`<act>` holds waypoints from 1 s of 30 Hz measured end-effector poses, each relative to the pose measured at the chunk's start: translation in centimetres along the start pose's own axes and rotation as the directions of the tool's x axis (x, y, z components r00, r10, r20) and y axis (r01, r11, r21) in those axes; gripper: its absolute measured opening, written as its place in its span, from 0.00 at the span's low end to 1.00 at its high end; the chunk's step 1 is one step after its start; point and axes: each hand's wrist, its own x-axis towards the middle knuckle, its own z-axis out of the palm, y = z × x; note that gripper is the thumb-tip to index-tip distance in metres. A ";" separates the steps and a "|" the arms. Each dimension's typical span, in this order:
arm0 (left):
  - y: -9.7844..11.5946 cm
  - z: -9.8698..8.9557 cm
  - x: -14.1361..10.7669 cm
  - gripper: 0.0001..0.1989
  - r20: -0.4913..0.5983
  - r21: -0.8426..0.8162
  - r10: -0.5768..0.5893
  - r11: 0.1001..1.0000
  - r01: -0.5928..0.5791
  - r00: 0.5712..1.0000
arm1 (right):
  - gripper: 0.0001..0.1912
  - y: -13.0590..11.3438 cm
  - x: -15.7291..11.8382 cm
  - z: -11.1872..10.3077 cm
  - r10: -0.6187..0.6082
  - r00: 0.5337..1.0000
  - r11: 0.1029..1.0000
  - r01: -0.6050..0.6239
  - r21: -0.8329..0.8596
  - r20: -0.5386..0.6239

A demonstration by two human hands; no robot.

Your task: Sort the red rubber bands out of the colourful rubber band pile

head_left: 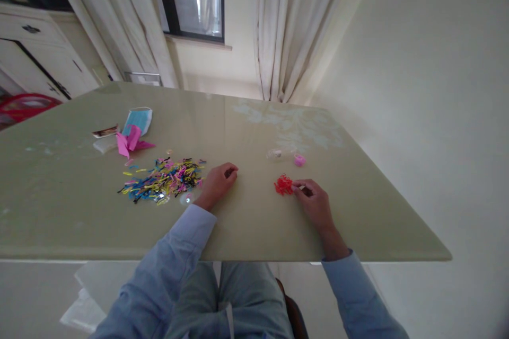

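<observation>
My right hand (315,202) is closed in a pinch at the right edge of a small heap of red bands (283,185); anything between the fingertips is too small to make out. On the table my left hand (218,184) rests with its fingers curled together, and what they hold, if anything, is hidden. Just left of it spreads a large pile of mixed bands (167,179) in blue, yellow, black and pink. A clear plastic tube (275,154) lies beyond the red heap, with a pink ring-shaped piece (299,160) beside it.
At the back left of the table (238,228) are a blue face mask (139,119), a pink folded paper (132,141) and a small picture card (105,132). A small clear round piece (186,198) lies near my left wrist. A wall borders the right side.
</observation>
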 end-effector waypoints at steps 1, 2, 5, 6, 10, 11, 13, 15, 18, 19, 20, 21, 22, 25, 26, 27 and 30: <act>0.0 0.0 0.0 0.13 0.003 0.005 0.003 1.000 -0.003 1.000 | 0.13 0.4 0.0 -0.1 -0.038 0.999 0.998 0.037 -0.047 -0.004; 0.0 0.0 0.0 0.13 0.006 0.009 0.005 1.000 -0.005 1.000 | 0.13 0.6 0.0 -0.2 -0.067 0.998 0.995 0.067 -0.078 -0.001; 0.0 -0.1 0.0 0.13 0.015 0.033 0.009 0.999 -0.009 1.000 | 0.12 0.9 0.0 -0.4 -0.106 0.994 0.986 0.108 -0.124 0.024; 0.1 -0.1 -0.1 0.13 0.020 0.042 0.009 0.999 -0.010 1.000 | 0.12 0.9 0.0 -0.5 -0.109 0.994 0.985 0.112 -0.132 0.030; 0.4 -0.2 -0.4 0.13 0.037 0.072 0.016 0.997 -0.018 0.999 | 0.13 0.8 -0.4 -0.9 -0.079 0.997 0.987 0.081 -0.138 0.016; 0.4 -0.2 -0.5 0.13 0.038 0.077 0.018 0.997 -0.021 0.999 | 0.14 0.9 -0.6 -1.0 -0.071 0.997 0.988 0.072 -0.137 0.016; 0.7 -0.3 -0.9 0.13 0.042 0.088 0.024 0.996 -0.028 0.999 | 0.15 1.1 -1.0 -1.3 -0.069 0.997 0.988 0.072 -0.134 0.023; 0.9 -0.6 -1.3 0.12 0.057 0.103 0.030 0.994 -0.036 0.998 | 0.15 1.4 -1.3 -1.6 -0.075 0.997 0.988 0.078 -0.132 0.023; 1.5 -1.3 -1.7 0.12 0.112 0.136 0.022 0.990 -0.037 0.993 | 0.18 2.0 -1.4 -1.9 -0.036 0.999 0.991 0.034 -0.131 -0.010; 1.7 -1.7 -1.7 0.12 0.144 0.148 0.021 0.988 -0.042 0.989 | 0.18 2.2 -1.3 -2.0 -0.017 1.000 0.991 0.014 -0.133 -0.018; 1.9 -2.2 -1.8 0.13 0.177 0.161 0.022 0.986 -0.051 0.984 | 0.19 2.3 -1.2 -2.0 0.000 1.000 0.991 -0.002 -0.137 -0.018; 2.1 -2.8 -1.8 0.13 0.206 0.174 0.028 0.983 -0.065 0.978 | 0.20 2.4 -1.2 -2.1 0.010 1.000 0.990 -0.012 -0.141 -0.011; 2.2 -3.5 -1.9 0.13 0.225 0.188 0.035 0.979 -0.079 0.974 | 0.21 2.4 -1.1 -2.1 0.015 1.000 0.989 -0.015 -0.147 0.003; 2.1 -5.9 -2.4 0.14 0.174 0.264 -0.008 0.964 -0.039 0.985 | 0.22 2.3 -0.9 -2.2 0.012 0.999 0.983 -0.004 -0.183 0.046; 1.8 -6.8 -2.6 0.14 0.129 0.300 -0.047 0.954 0.006 0.991 | 0.22 2.3 -0.9 -2.2 0.008 0.998 0.979 0.004 -0.202 0.056; 1.5 -7.8 -2.9 0.14 0.078 0.337 -0.092 0.939 0.060 0.993 | 0.22 2.3 -0.9 -2.2 0.002 0.998 0.975 0.011 -0.221 0.061; -0.2 -10.8 -3.8 0.14 -0.064 0.425 -0.201 0.881 0.209 0.977 | 0.24 2.4 -0.7 -2.2 0.012 0.996 0.964 0.011 -0.267 0.086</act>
